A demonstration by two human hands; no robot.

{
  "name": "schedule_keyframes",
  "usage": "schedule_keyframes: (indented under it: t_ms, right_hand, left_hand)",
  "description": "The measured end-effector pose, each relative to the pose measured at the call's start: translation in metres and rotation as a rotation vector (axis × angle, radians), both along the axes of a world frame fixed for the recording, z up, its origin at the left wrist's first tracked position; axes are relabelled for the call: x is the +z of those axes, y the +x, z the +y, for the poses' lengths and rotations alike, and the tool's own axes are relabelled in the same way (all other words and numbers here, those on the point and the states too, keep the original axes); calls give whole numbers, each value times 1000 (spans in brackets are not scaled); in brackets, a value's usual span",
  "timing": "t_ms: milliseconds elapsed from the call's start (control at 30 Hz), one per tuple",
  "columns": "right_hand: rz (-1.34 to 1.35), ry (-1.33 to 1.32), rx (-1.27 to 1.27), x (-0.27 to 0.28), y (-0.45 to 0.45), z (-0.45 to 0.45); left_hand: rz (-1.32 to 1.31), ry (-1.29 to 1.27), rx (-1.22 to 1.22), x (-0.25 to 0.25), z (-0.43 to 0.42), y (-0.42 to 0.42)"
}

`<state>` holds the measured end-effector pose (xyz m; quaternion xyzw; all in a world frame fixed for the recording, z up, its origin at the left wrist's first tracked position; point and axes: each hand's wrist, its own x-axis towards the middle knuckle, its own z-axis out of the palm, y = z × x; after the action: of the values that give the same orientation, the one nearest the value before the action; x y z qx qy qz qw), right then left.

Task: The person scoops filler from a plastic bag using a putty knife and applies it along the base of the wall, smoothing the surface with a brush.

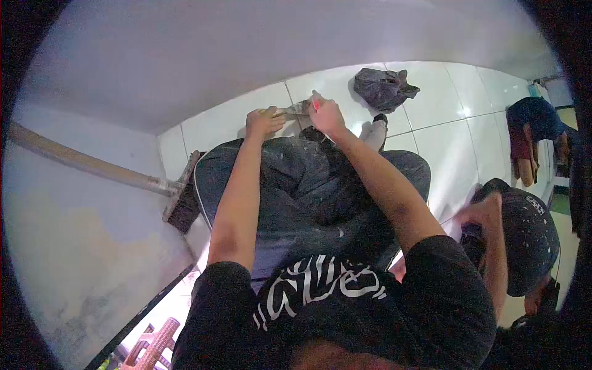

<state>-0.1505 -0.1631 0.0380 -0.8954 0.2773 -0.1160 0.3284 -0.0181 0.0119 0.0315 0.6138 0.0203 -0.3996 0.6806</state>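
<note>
My left hand (265,123) is closed around the handle of what looks like a putty knife (298,108); its flat greyish blade points right, toward my other hand. Close beside that blade, my right hand (327,116) is closed on a small tool with a red part (317,105), whose kind I cannot make out. Both hands are low over the white tiled floor (441,92), just past my folded legs in dark trousers (296,179). A dark lump below the blade is partly hidden by my right hand and legs.
A crumpled black plastic bag (383,89) lies on the tiles ahead. At left, a broom (182,200) leans with its long handle along the wall (92,216). A person in a speckled dark cap (527,240) is close on my right; another person (535,123) is farther off.
</note>
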Motion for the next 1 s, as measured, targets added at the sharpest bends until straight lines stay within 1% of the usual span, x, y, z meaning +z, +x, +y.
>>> schedule_keyframes:
  t_ms: [100, 133, 233, 267, 367, 400, 500, 533, 633, 667, 767, 800, 867, 900, 933, 1000]
  right_hand:
    - [-103, -29, 22, -4, 6, -20]
    - [-135, 51, -46, -1, 5, -26]
    - [-89, 32, -126, 6, 2, -30]
    - [35, 4, -113, 7, 1, -27]
    - [50, -134, -46, 17, -5, 3]
    - [53, -153, -9, -3, 0, 3]
    - [-112, -115, -2, -23, 1, -7]
    - [-57, -34, -5, 8, -3, -8]
    - [-240, -36, -134, 10, 3, -25]
    - [-244, -50, -109, 4, 4, -32]
    - [-143, 71, -128, 11, -3, -14]
    - [-50, -4, -22, 6, -1, -15]
    - [30, 3, -16, -4, 2, -12]
    - [69, 5, -13, 0, 3, -9]
    - [-151, 86, 31, -15, 6, -16]
    - [-222, 184, -57, -27, 11, -44]
  left_hand:
    - [1, 6, 8, 1, 0, -1]
    - [5, 7, 9, 2, 1, -2]
    - [23, 6, -5, 5, 1, -1]
    - [11, 17, -1, 6, 1, -2]
    - [-13, 29, 4, 12, -1, -4]
    - [-13, 24, 4, 9, -1, -4]
    - [4, 7, 15, 4, -1, -3]
    - [11, 0, 21, 3, -1, -1]
    - [17, 5, -7, 1, 0, 0]
    - [17, 12, -10, 0, 0, 1]
    - [5, 26, -15, -5, -2, 3]
    - [-7, 29, -11, -1, 0, 1]
    - [-10, 31, -15, 7, 1, -1]
    - [-1, 27, -22, 2, 1, 2]
    - [8, 23, -30, 1, 1, 3]
    - [5, 13, -3, 4, 0, -1]
